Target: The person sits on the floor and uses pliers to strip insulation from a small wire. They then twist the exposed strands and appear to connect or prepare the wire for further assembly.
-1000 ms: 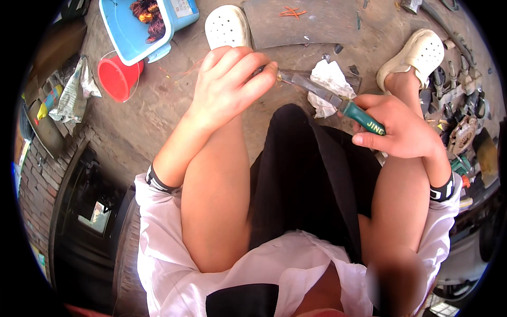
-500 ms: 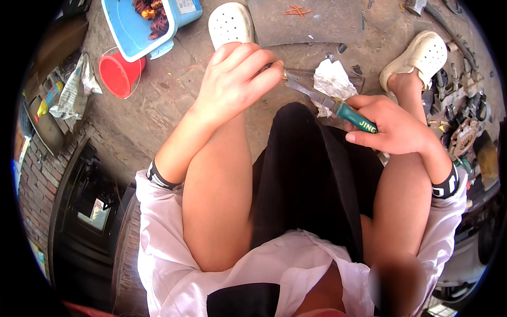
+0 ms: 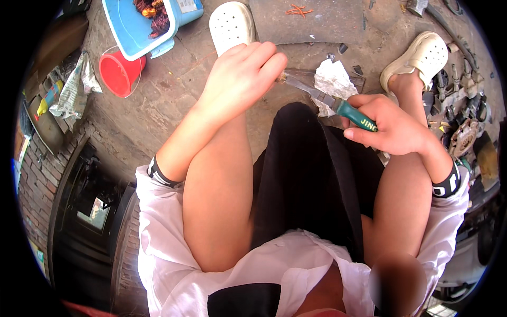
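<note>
My right hand is wrapped round the green handle of a metal tool that looks like pliers. Its long metal end slants up to the left, to the fingertips of my left hand. That hand is closed, back upward, on a small piece hidden by its fingers, where the tool's tip meets it. Crumpled white paper lies on the floor just beyond the tool, between my two white clogs.
At upper left are a blue tub with dark copper-coloured bundles and a red bucket. A metal sheet with orange wire bits lies ahead. Metal parts crowd the right. A brick surface is at left.
Both hands and the tool have shifted slightly: my left hand a little right and its fingers turned, my right hand slightly up and leftward with the green handle still held.
</note>
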`<state>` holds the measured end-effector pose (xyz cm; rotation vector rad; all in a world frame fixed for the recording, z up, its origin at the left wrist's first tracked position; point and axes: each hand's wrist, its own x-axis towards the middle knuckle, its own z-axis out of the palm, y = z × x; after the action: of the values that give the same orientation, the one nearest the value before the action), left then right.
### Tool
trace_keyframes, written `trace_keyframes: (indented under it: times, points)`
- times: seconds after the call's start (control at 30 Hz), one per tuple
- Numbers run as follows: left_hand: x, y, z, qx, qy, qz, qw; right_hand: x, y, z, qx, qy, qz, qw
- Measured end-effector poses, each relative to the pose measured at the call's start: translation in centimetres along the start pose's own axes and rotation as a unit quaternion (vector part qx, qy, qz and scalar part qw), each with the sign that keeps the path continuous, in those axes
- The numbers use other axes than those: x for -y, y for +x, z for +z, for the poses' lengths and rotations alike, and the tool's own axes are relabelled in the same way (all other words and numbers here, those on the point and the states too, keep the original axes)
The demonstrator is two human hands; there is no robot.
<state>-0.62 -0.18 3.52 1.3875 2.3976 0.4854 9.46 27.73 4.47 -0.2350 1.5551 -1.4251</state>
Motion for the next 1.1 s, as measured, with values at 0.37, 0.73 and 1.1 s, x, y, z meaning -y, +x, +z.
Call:
trace_keyframes:
  times: [0.37,0.73,1.1]
  points:
    - [0.7,-1.5,2.6,0.111,-0.060,-0.239,0.963,1.2,0.6,2.1,-0.039,-0.050,0.036,0.997]
    - [1.7,-2.6,1.6,-0.001,-0.118,0.075,0.990,1.7,-2.6,1.2,0.036,-0.042,0.016,0.998]
    - [3.5,-4.9,3.2,-0.068,0.054,-0.093,0.992,2.0,-5.0,2.1,-0.022,-0.039,0.086,0.995]
